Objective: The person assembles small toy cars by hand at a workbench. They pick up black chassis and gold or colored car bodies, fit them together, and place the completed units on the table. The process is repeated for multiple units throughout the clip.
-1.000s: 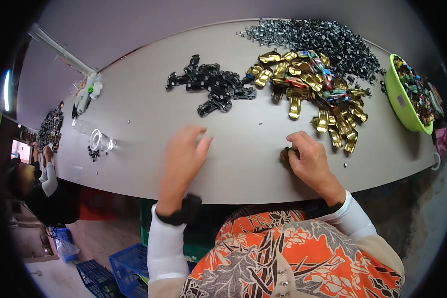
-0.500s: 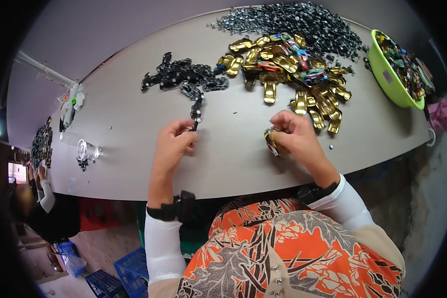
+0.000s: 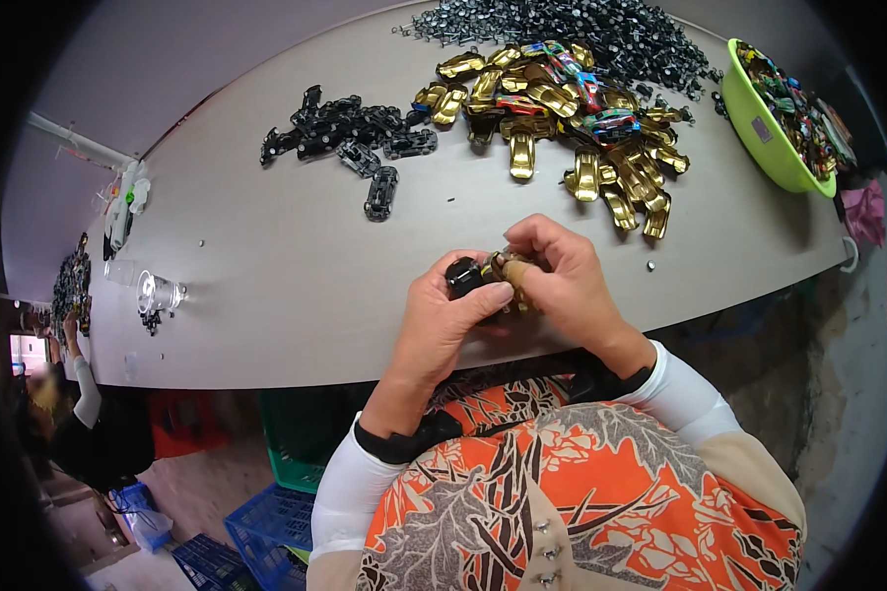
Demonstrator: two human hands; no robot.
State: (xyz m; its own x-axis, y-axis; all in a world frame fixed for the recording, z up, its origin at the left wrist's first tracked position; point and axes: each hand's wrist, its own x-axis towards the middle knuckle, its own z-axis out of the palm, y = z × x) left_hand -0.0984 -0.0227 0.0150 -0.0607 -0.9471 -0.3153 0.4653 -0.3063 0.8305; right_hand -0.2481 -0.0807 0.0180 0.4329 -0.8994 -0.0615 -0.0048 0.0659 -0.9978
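In the hands (image 3: 436, 313), black chassis (image 3: 462, 277), long axis unclear

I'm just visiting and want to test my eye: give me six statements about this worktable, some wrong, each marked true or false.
1. A lime-green bowl stands toward the right end of the table. True.
2. The bowl is empty. False: colourful pieces fill it.
3. The left hand holds a black part. True.
4. The right hand lies flat on the table. False: its fingers grip a partly hidden piece.
5. Gold toy cars lie right of the black toy-car bases. True.
6. The small metal pins are heaped nearest the person. False: they lie along the far edge.
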